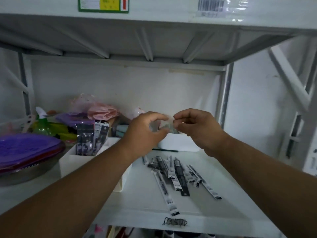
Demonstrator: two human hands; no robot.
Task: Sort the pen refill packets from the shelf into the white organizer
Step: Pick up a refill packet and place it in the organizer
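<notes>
Several long black-and-white pen refill packets (178, 174) lie scattered on the white shelf (223, 194). A white organizer (68, 160) stands to their left, with several refill packets (91, 138) upright in its back compartment. My left hand (145, 131) and my right hand (195, 127) are raised above the shelf, fingertips close together. Between them they pinch a small clear plastic piece (169, 125), blurred, above a white box (180, 143).
Purple plates (25, 150) sit in a metal bowl (25, 174) at the left. Behind the organizer are a green spray bottle (42, 124), pink bags (101, 112) and other clutter. The upper shelf (154, 40) hangs overhead, with a steel upright (226, 100) at the right.
</notes>
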